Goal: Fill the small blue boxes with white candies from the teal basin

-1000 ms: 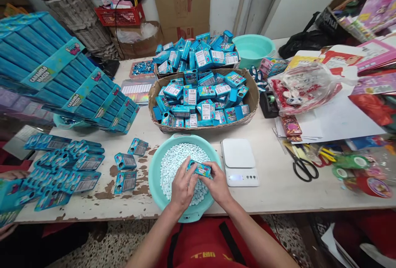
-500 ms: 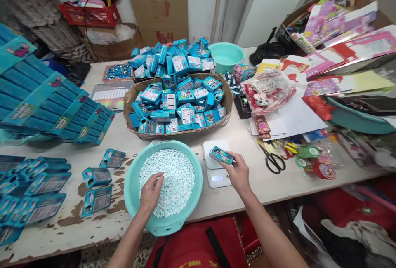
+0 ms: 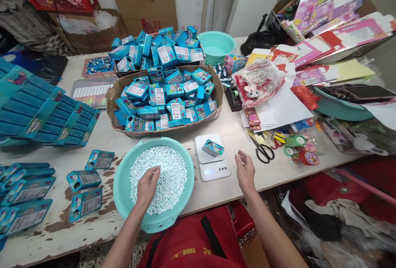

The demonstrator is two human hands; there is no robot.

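A turquoise basin (image 3: pixel 119 177) of small pale candies (image 3: pixel 168 177) stands at the table's front edge. My left hand (image 3: pixel 148 187) is over the candies with its fingers drawn together; whatever they hold, if anything, is too small to make out. On the white scale (image 3: pixel 214 172) lies one small blue box (image 3: pixel 213 148), tilted on the weighing plate. My right hand (image 3: pixel 245 171) is just right of the scale, empty, its fingers apart.
Behind the basin, a cardboard tray (image 3: pixel 167 130) is heaped with blue boxes. Three boxes lie left of the basin, beside more boxes (image 3: pixel 29 189). Black scissors (image 3: pixel 262 152), tape rolls and papers (image 3: pixel 278 109) are on the right. An aqua bowl (image 3: pixel 216 47) stands at the back.
The blue box that was in my right hand now rests on the scale. My right hand has let go and moved right. The view has shifted somewhat.
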